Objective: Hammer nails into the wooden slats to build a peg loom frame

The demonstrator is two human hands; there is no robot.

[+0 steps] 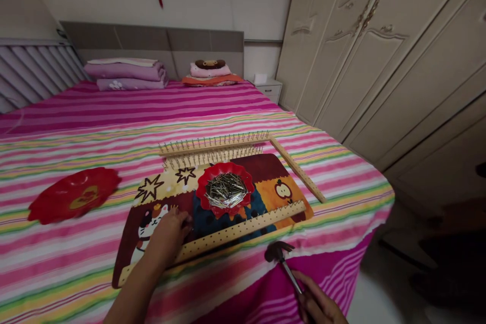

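Note:
My left hand [167, 235] rests on the near wooden strip [243, 229], a long slat full of small holes, lying on a colourful cartoon mat [266, 167]. Its fingers are curled together near the strip's upper edge; what they pinch is hidden. My right hand [317, 304] grips the handle of a hammer [281, 257], whose dark head hangs just past the strip's near edge. A red scalloped plate [212, 176] heaped with metal nails [225, 190] sits on the mat behind the strip.
Two wooden strips studded with nails [212, 146] and a plain strip [298, 169] lie beyond the mat. An empty red plate [74, 195] sits at the left on the striped bedspread [94, 126]. Folded bedding [127, 73] lies by the headboard; a wardrobe [379, 45] stands to the right.

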